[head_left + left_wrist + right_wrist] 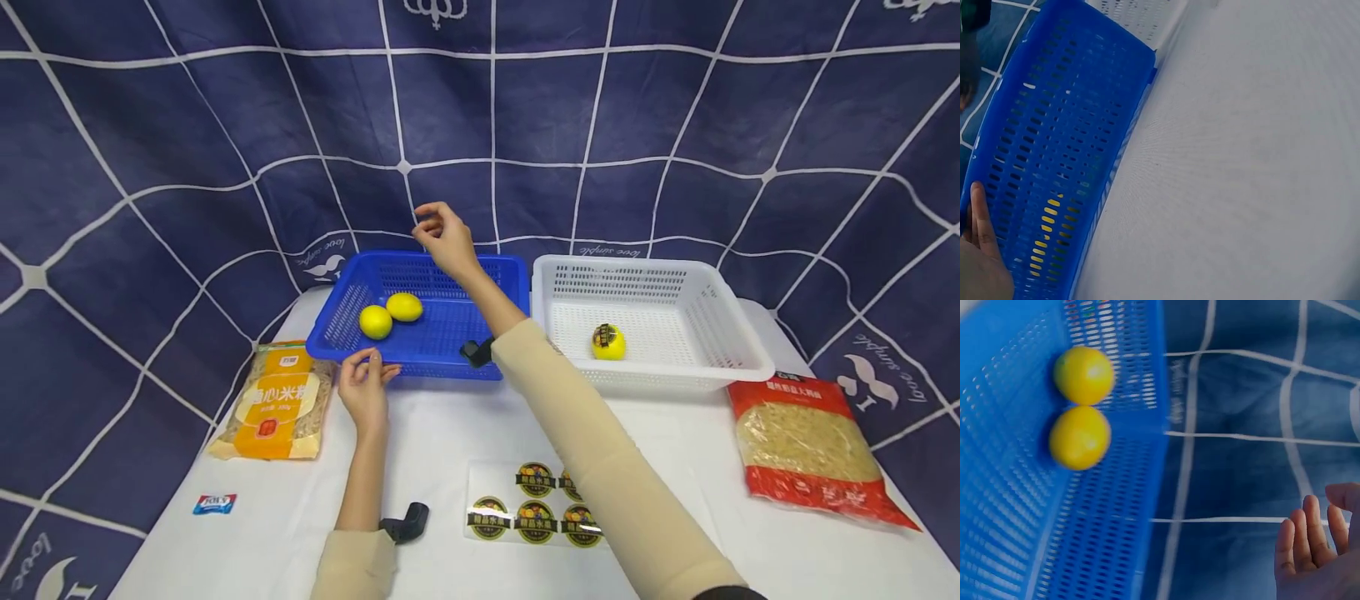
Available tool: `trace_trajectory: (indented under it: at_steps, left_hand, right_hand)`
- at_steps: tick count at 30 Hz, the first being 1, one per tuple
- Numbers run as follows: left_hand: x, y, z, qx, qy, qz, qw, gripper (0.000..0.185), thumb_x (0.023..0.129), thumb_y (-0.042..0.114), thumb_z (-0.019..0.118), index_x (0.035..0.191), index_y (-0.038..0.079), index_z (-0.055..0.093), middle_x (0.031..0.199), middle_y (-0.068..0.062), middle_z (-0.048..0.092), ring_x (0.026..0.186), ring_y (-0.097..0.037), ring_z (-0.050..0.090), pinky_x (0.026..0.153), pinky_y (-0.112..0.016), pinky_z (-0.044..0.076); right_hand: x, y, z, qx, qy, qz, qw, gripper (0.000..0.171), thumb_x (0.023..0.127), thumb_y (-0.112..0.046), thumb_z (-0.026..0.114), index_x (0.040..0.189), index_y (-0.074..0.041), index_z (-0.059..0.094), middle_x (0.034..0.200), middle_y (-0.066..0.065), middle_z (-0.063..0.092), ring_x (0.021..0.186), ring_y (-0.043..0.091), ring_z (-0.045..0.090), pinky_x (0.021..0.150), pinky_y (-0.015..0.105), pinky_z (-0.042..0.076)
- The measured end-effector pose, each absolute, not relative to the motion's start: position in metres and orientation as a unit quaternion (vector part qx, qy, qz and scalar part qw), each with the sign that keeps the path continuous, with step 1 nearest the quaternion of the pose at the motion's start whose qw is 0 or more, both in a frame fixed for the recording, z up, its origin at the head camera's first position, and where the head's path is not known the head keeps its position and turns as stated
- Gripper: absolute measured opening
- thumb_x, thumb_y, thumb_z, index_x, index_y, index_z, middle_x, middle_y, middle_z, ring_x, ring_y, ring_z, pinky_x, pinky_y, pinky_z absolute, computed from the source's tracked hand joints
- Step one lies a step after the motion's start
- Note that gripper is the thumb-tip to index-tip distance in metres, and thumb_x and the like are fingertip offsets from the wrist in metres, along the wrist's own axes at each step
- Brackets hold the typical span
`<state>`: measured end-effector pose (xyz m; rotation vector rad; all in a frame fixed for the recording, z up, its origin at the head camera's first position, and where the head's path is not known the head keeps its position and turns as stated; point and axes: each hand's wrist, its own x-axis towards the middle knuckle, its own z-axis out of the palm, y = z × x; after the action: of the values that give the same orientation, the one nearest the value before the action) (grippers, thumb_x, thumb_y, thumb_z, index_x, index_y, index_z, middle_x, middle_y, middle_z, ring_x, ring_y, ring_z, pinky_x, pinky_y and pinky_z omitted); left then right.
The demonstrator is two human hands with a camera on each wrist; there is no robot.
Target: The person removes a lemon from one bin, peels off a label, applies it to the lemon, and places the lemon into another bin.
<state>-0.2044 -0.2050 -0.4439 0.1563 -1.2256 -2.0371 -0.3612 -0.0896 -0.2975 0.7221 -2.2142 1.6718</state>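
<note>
My left hand (pixel 365 387) is at the front rim of the blue basket (pixel 420 367), its fingers loosely bent. In the left wrist view a finger (pixel 982 215) lies along the basket's holed wall; whether it presses there I cannot tell. My right hand (pixel 448 242) hovers over the basket's far rim with nothing in it, and the right wrist view shows its fingers (pixel 1313 531) slightly bent and apart. Two lemons (pixel 405 307) sit side by side in the left part of the blue basket. A third lemon (pixel 613 348), bearing a round dark sticker (pixel 603 335), sits in the white basket (pixel 720 367).
A sheet of round fruit stickers (pixel 487 518) lies on the white table (pixel 427 442), partly under my right sleeve. Left are a rice noodle bag (pixel 277 400) and a small blue-red packet (pixel 214 504). A red pasta bag (pixel 810 442) lies right. A dark blue curtain (pixel 540 108) hangs behind.
</note>
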Motion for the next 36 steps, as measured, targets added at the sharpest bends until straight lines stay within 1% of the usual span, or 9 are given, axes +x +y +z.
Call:
trace_trajectory:
  at_steps: [4,8,14,17,20,25,31,33,36]
  left_hand:
    - [-0.207,-0.206,-0.450,0.058,-0.487,-0.789,0.371,0.010,0.089,-0.001,0.057,0.096,-0.008,0.053,0.067,-0.019,0.054,0.056,-0.021,0.064,0.057,-0.031,0.056]
    - [-0.210,-0.211,-0.458,0.053,-0.490,-0.782,0.382,0.012,0.088,0.002,0.059,0.096,-0.006,0.055,0.074,-0.025,0.056,0.057,-0.018,0.064,0.057,-0.029,0.056]
    - [-0.212,-0.216,-0.455,0.047,-0.491,-0.781,0.384,0.014,0.088,0.003,0.059,0.097,-0.007,0.054,0.076,-0.017,0.059,0.057,-0.019,0.064,0.058,-0.030,0.056]
    - [-0.211,-0.216,-0.455,0.043,-0.489,-0.783,0.382,0.012,0.088,0.001,0.058,0.096,-0.007,0.055,0.077,-0.016,0.061,0.057,-0.019,0.064,0.058,-0.029,0.056]
    - [-0.207,-0.212,-0.452,0.041,-0.490,-0.787,0.374,0.013,0.089,-0.001,0.056,0.098,-0.010,0.053,0.076,-0.012,0.061,0.057,-0.018,0.064,0.057,-0.029,0.056]
    - [-0.202,-0.209,-0.448,0.046,-0.494,-0.787,0.367,0.015,0.089,-0.001,0.056,0.099,-0.012,0.052,0.076,-0.009,0.060,0.057,-0.018,0.064,0.058,-0.028,0.056]
    - [-0.203,-0.209,-0.449,0.045,-0.493,-0.786,0.371,0.015,0.089,-0.001,0.057,0.098,-0.011,0.052,0.078,-0.010,0.060,0.057,-0.018,0.063,0.057,-0.028,0.056]
    - [-0.203,-0.209,-0.450,0.042,-0.492,-0.786,0.371,0.014,0.089,-0.002,0.057,0.097,-0.012,0.052,0.077,-0.013,0.060,0.056,-0.019,0.063,0.056,-0.029,0.056]
    - [-0.205,-0.210,-0.450,0.037,-0.487,-0.789,0.373,0.014,0.089,-0.003,0.057,0.097,-0.013,0.052,0.078,-0.024,0.056,0.056,-0.020,0.063,0.056,-0.029,0.056]
  right_hand:
    - [-0.383,-0.106,-0.319,0.243,-0.795,0.544,0.116,0.029,0.085,-0.009,0.066,0.113,-0.008,0.057,0.090,0.004,0.067,0.080,0.014,0.060,0.069,0.017,0.047]
    - [-0.394,-0.116,-0.343,0.272,-0.813,0.513,0.042,0.040,0.087,-0.014,0.065,0.124,-0.007,0.052,0.105,0.011,0.064,0.097,0.020,0.060,0.082,0.019,0.047]
    - [-0.403,-0.129,-0.363,0.299,-0.820,0.481,-0.084,0.056,0.086,-0.019,0.067,0.136,-0.009,0.043,0.121,0.016,0.056,0.110,0.024,0.054,0.089,0.028,0.047]
    - [-0.410,-0.133,-0.373,0.305,-0.834,0.444,-0.117,0.060,0.084,-0.021,0.069,0.138,-0.013,0.043,0.126,0.014,0.054,0.115,0.023,0.051,0.092,0.028,0.046]
    - [-0.415,-0.129,-0.383,0.311,-0.830,0.434,-0.158,0.062,0.085,-0.019,0.068,0.140,-0.013,0.040,0.133,0.015,0.048,0.122,0.027,0.045,0.096,0.033,0.043]
    - [-0.419,-0.127,-0.394,0.325,-0.825,0.423,-0.189,0.064,0.085,-0.018,0.068,0.141,-0.011,0.037,0.136,0.019,0.044,0.124,0.031,0.042,0.099,0.037,0.041]
    - [-0.421,-0.129,-0.406,0.357,-0.833,0.365,-0.213,0.065,0.086,-0.016,0.067,0.143,-0.011,0.035,0.138,0.018,0.042,0.126,0.027,0.040,0.100,0.032,0.039]
    - [-0.421,-0.130,-0.409,0.358,-0.836,0.352,-0.221,0.065,0.086,-0.017,0.067,0.143,-0.012,0.034,0.138,0.017,0.042,0.126,0.026,0.039,0.101,0.032,0.038]
    - [-0.421,-0.133,-0.410,0.364,-0.841,0.332,-0.222,0.065,0.086,-0.017,0.067,0.143,-0.014,0.035,0.140,0.014,0.040,0.127,0.024,0.038,0.103,0.032,0.036]
